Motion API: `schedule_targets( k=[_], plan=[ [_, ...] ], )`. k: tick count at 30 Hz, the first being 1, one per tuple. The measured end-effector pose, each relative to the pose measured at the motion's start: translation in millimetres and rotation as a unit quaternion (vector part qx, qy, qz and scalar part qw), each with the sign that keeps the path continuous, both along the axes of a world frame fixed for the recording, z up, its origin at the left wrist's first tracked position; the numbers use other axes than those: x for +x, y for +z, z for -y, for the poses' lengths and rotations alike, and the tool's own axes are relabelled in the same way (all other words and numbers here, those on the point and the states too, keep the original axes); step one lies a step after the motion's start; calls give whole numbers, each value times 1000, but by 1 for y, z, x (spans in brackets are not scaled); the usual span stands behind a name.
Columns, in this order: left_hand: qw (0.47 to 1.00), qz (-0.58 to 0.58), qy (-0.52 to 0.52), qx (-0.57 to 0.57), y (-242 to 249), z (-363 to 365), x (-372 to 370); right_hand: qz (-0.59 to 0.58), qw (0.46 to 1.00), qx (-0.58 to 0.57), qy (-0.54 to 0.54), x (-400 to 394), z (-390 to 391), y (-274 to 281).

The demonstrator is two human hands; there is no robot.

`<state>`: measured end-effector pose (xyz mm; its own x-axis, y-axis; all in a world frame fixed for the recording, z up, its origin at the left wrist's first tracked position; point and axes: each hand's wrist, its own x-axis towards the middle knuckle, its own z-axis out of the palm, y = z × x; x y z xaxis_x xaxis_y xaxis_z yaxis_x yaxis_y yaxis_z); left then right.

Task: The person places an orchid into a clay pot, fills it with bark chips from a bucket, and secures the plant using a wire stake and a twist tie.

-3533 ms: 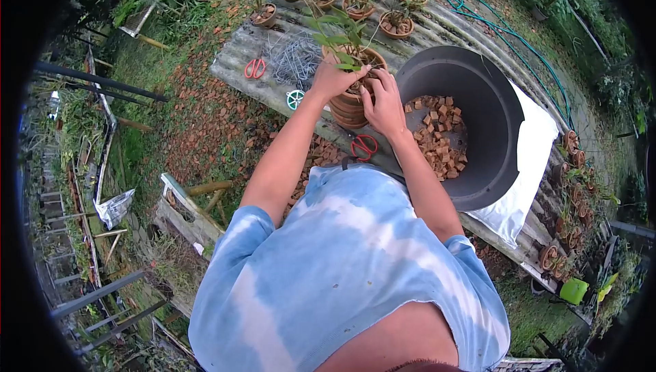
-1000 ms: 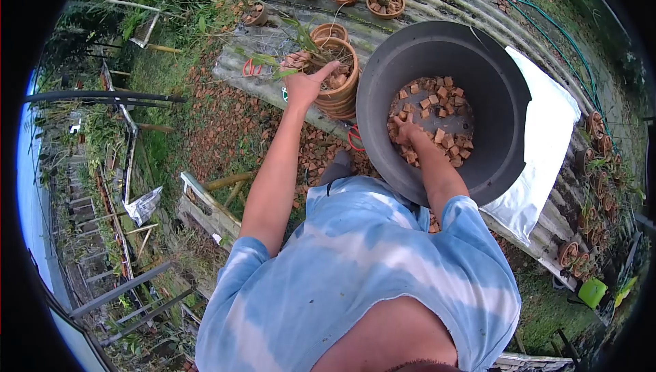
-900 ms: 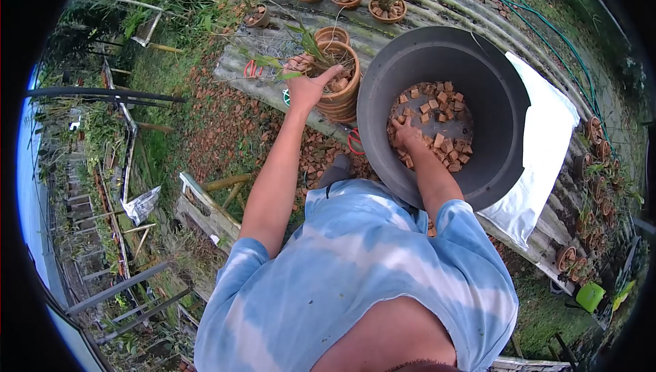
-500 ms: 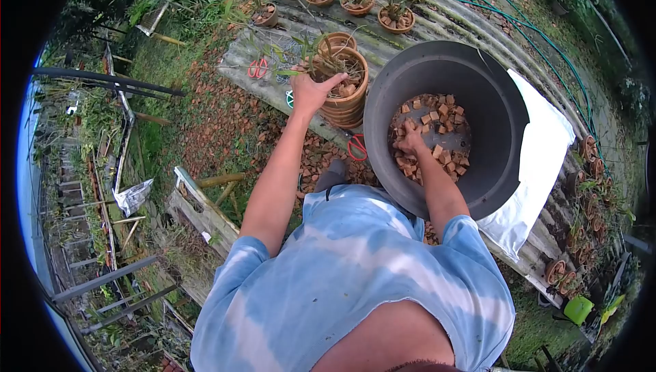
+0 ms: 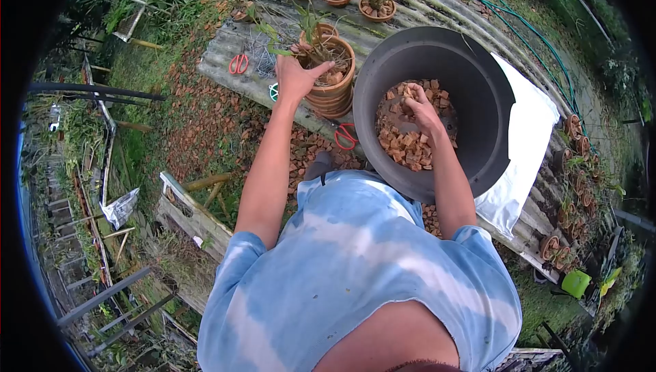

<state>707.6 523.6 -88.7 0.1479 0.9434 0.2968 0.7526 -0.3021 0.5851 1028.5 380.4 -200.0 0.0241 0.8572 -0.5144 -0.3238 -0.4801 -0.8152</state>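
My left hand (image 5: 295, 79) is at the rim of a terracotta pot (image 5: 333, 99), its thumb stretched across the top and its fingers around the base of a leafy plant (image 5: 311, 34). The plant's roots lie over brick chunks in the pot, which sits on a stack of similar pots. My right hand (image 5: 424, 111) is inside a large black tub (image 5: 478, 99), above loose brick chunks (image 5: 406, 148). Its fingers are closed on a brick chunk (image 5: 408, 92), partly hidden by them.
Red-handled scissors (image 5: 346, 136) lie by the pots; another red-handled pair (image 5: 238, 64) is farther left near tangled wire (image 5: 265, 58). Several potted plants (image 5: 377, 8) stand at the back of the corrugated table (image 5: 225, 44). A white sack (image 5: 523, 146) lies right of the tub.
My right hand has lifted from the brick chunks toward the tub's far side, fingers now pinched around a chunk. My left hand stays at the plant. The whole view has shifted slightly.
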Motion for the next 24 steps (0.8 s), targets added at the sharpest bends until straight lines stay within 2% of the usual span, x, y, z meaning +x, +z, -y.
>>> schedule_targets(
  k=[3,9,13,16,22,24],
  plan=[
    [999,-31,9,6,3,3,1,-66,995,58,-42,3,6,55],
    [999,-30,17,-13,10,8,1,-237,950,202,22,-29,-21,156],
    [1000,-19,16,-9,11,9,2,-300,926,222,54,-76,-84,160],
    [1000,13,1,-10,3,3,-2,-281,931,228,42,-107,-115,152],
    [998,27,-19,59,8,8,-2,-71,958,256,106,-118,-130,136],
    [995,79,-56,9,12,11,-2,21,956,263,125,-121,-134,128]
  ],
)
